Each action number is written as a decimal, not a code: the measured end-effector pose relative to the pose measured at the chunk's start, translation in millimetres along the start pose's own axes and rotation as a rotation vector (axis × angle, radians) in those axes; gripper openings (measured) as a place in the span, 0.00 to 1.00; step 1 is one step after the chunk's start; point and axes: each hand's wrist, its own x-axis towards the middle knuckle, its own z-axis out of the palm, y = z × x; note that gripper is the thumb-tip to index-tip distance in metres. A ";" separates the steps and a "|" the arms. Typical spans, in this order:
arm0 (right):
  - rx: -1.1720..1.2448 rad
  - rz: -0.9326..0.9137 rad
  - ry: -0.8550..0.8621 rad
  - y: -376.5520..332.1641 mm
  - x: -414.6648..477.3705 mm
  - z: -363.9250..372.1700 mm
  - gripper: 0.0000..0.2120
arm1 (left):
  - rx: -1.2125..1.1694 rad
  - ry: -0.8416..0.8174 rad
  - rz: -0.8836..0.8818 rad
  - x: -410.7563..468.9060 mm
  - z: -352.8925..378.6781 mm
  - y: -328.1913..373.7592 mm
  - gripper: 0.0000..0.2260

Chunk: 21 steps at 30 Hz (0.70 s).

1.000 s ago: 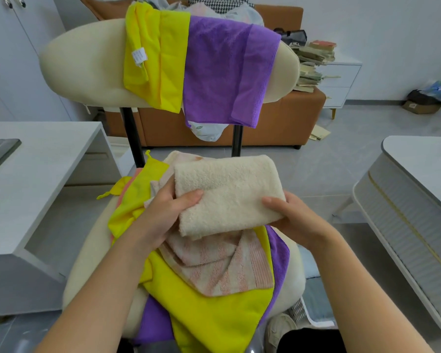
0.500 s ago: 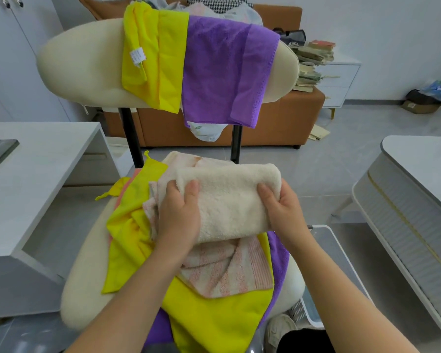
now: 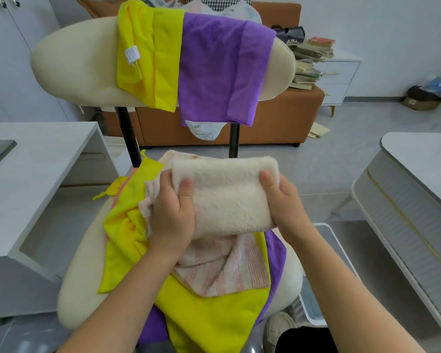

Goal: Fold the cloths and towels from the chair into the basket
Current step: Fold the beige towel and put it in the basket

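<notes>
Above the cream padded chair seat, the left hand grips the left end of a folded fluffy cream towel. The right hand grips its right end. A white plastic basket stands just right of the seat.

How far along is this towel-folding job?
Early. The fluffy cream towel looks folded, gripped by the left hand and right hand. Remaining: pink striped towel, yellow cloth and purple cloth beneath, plus a draped yellow cloth and draped purple cloth on the backrest. White slotted basket: contents hidden.
</notes>
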 end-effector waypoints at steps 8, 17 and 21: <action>-0.440 -0.162 0.126 8.6 14.7 -63.2 0.11 | -0.106 -0.291 -0.504 -1.0 52.7 16.8 0.17; -0.639 0.314 0.174 77.4 37.2 -207.2 0.19 | 0.129 -0.674 -0.658 -50.2 219.2 33.6 0.22; -0.732 0.479 0.126 149.1 32.4 -250.4 0.17 | 0.283 -0.743 -0.897 -97.2 280.8 11.8 0.28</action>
